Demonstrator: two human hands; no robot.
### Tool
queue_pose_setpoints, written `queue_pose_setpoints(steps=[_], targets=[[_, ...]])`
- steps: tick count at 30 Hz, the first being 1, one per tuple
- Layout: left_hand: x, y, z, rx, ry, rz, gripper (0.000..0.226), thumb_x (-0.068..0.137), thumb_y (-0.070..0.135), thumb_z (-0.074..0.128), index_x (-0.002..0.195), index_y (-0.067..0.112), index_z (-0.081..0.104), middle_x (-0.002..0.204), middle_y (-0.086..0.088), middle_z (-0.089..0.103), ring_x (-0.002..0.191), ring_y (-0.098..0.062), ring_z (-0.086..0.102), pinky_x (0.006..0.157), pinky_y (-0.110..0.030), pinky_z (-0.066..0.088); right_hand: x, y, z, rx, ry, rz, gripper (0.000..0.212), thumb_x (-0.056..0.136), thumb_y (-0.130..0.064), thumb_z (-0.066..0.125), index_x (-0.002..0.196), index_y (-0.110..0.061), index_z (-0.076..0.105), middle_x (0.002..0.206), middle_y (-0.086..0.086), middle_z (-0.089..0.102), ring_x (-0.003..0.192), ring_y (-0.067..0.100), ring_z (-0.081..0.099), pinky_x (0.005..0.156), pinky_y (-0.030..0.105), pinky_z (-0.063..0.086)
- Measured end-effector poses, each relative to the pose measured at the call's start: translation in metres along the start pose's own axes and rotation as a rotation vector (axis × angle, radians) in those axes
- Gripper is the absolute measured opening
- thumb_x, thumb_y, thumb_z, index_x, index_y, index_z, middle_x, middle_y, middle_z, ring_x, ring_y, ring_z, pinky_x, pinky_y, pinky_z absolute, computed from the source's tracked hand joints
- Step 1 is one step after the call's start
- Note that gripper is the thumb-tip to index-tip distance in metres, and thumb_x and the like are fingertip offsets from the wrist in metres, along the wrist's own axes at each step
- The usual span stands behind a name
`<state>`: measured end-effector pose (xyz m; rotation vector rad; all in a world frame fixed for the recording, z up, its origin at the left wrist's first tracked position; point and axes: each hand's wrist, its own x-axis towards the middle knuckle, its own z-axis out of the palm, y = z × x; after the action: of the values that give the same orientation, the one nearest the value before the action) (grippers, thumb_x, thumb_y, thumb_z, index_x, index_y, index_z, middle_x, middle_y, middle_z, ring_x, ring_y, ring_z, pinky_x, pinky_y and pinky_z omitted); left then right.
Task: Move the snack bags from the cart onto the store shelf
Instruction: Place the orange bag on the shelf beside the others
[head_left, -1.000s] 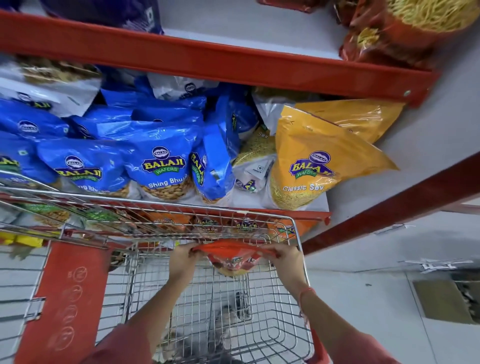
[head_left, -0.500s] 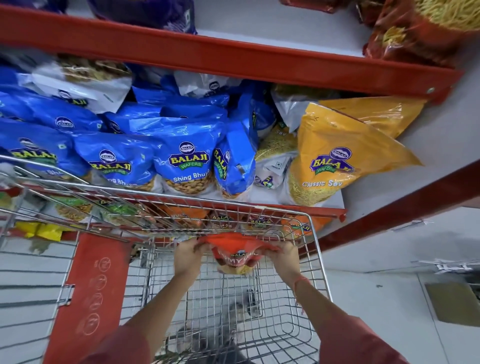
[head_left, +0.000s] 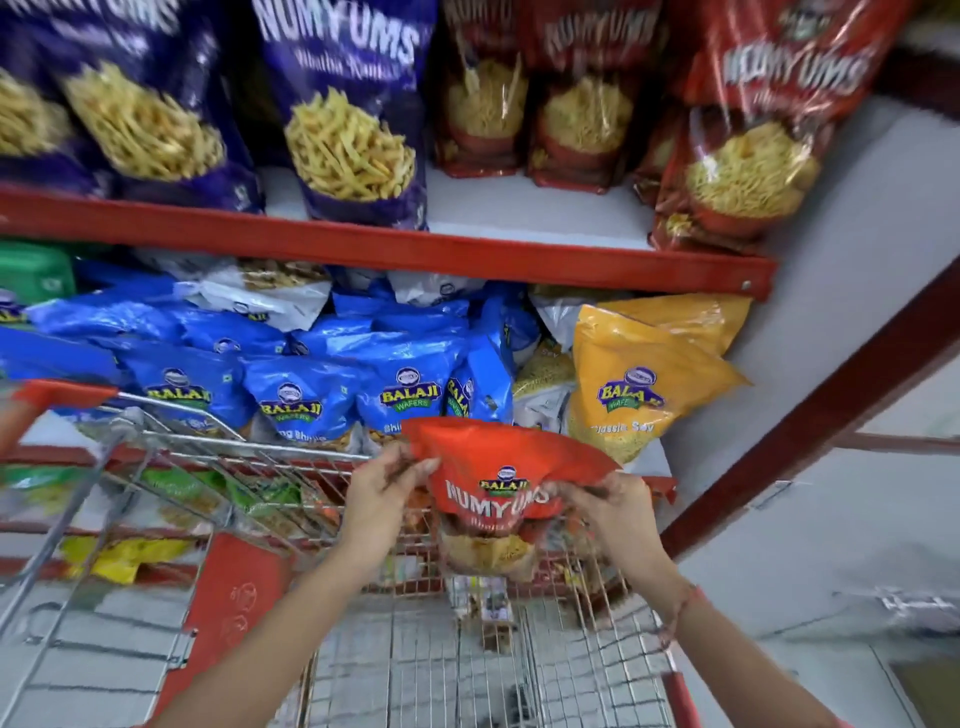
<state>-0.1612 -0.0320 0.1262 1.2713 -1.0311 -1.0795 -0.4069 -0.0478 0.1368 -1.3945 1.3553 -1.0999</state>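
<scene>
A red Numyums snack bag (head_left: 498, 483) hangs above the wire cart (head_left: 218, 452), in front of the middle shelf. My left hand (head_left: 382, 488) pinches its top left corner and my right hand (head_left: 608, 506) grips its right edge. The bag's clear lower window shows yellow snack. The red-edged upper shelf (head_left: 519, 208) carries matching red Numyums bags (head_left: 748, 156) at the right, with a bare white gap in its middle. The cart's basket floor below my arms looks bare, though the image is blurred.
Purple Numyums bags (head_left: 348, 119) stand on the upper shelf's left. Blue Balaji bags (head_left: 306, 395) and a yellow Classic Sev bag (head_left: 639, 384) fill the middle shelf. A dark red upright (head_left: 831, 405) slants at the right. Green and yellow packs (head_left: 171, 488) lie on lower shelves behind the cart.
Both hands have lifted the red bag up out of the cart to middle-shelf height. The view has tilted upward, bringing the upper shelf with its bags into sight.
</scene>
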Motion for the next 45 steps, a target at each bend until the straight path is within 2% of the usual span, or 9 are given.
queue_pose_setpoints(steps=[2, 9, 12, 15, 19, 23, 35, 41, 45], targets=[[0.009, 0.024, 0.000, -0.022, -0.021, 0.060, 0.017, 0.084, 0.007, 0.062, 0.080, 0.023, 0.068, 0.076, 0.014, 0.076, 0.075, 0.000, 0.068, 0.067, -0.012, 0.054, 0.006, -0.025, -0.005, 0.063, 0.025, -0.036, 0.007, 0.059, -0.028, 0.083, 0.058, -0.028, 0.076, 0.054, -0.015, 0.073, 0.049, 0.000, 0.067, 0.048, 0.009, 0.051], [0.044, 0.120, 0.013, -0.133, -0.067, 0.241, 0.002, 0.081, 0.013, 0.065, 0.080, 0.011, 0.065, 0.077, 0.003, 0.071, 0.074, -0.010, 0.065, 0.068, -0.020, 0.056, 0.037, -0.108, -0.021, 0.181, 0.141, -0.218, 0.013, 0.059, -0.027, 0.085, 0.063, -0.017, 0.078, 0.062, -0.008, 0.073, 0.063, 0.010, 0.060, 0.062, 0.027, 0.053], [0.059, 0.164, 0.024, -0.187, -0.054, 0.347, 0.018, 0.082, 0.014, 0.065, 0.084, -0.003, 0.058, 0.075, -0.007, 0.066, 0.070, -0.013, 0.060, 0.064, -0.024, 0.053, 0.052, -0.146, -0.029, 0.240, 0.140, -0.295, 0.034, 0.057, -0.039, 0.083, 0.076, -0.011, 0.078, 0.071, -0.002, 0.075, 0.068, 0.013, 0.063, 0.069, 0.034, 0.054], [0.074, 0.210, 0.036, -0.224, -0.043, 0.437, 0.006, 0.085, 0.010, 0.062, 0.081, 0.007, 0.062, 0.062, 0.007, 0.071, 0.055, -0.003, 0.062, 0.049, -0.014, 0.051, 0.069, -0.187, -0.038, 0.276, 0.162, -0.398, 0.039, 0.054, -0.045, 0.084, 0.080, -0.016, 0.079, 0.077, -0.003, 0.076, 0.071, 0.010, 0.064, 0.071, 0.030, 0.056], [0.097, 0.268, 0.053, -0.288, -0.037, 0.522, 0.010, 0.085, 0.013, 0.063, 0.078, 0.019, 0.065, 0.070, 0.008, 0.075, 0.068, -0.004, 0.068, 0.061, -0.017, 0.057, 0.095, -0.242, -0.050, 0.346, 0.165, -0.555, 0.022, 0.059, -0.036, 0.083, 0.078, -0.025, 0.080, 0.075, -0.010, 0.080, 0.066, 0.001, 0.072, 0.052, 0.012, 0.055], [0.129, 0.312, 0.076, -0.388, 0.015, 0.511, 0.011, 0.087, 0.011, 0.061, 0.078, 0.017, 0.063, 0.070, 0.003, 0.071, 0.060, -0.004, 0.066, 0.051, -0.015, 0.053, 0.127, -0.285, -0.054, 0.391, 0.167, -0.615, 0.013, 0.068, -0.023, 0.081, 0.081, -0.019, 0.080, 0.080, -0.004, 0.081, 0.072, 0.009, 0.075, 0.058, 0.015, 0.058], [0.228, 0.306, 0.152, -0.439, 0.283, 0.357, 0.002, 0.087, 0.010, 0.061, 0.088, 0.009, 0.061, 0.087, -0.013, 0.065, 0.079, -0.024, 0.059, 0.079, -0.038, 0.051, 0.249, -0.270, -0.041, 0.310, 0.452, -0.538, 0.021, 0.070, -0.020, 0.084, 0.056, -0.028, 0.071, 0.051, -0.018, 0.069, 0.060, 0.007, 0.052, 0.059, 0.029, 0.047], [0.278, 0.310, 0.151, -0.474, 0.350, 0.338, 0.006, 0.088, 0.010, 0.060, 0.094, 0.012, 0.059, 0.094, -0.012, 0.062, 0.069, -0.019, 0.057, 0.063, -0.025, 0.046, 0.306, -0.266, -0.021, 0.358, 0.479, -0.471, 0.023, 0.074, -0.017, 0.082, 0.070, -0.001, 0.066, 0.073, 0.015, 0.075, 0.067, 0.014, 0.056, 0.071, 0.040, 0.053], [0.301, 0.302, 0.141, -0.458, 0.320, 0.315, 0.010, 0.090, 0.019, 0.058, 0.099, 0.016, 0.060, 0.092, -0.004, 0.062, 0.066, -0.012, 0.059, 0.054, -0.020, 0.042, 0.335, -0.261, -0.014, 0.365, 0.525, -0.406, 0.034, 0.071, -0.020, 0.084, 0.073, 0.008, 0.065, 0.068, 0.024, 0.072, 0.063, 0.011, 0.048, 0.064, 0.032, 0.044]])
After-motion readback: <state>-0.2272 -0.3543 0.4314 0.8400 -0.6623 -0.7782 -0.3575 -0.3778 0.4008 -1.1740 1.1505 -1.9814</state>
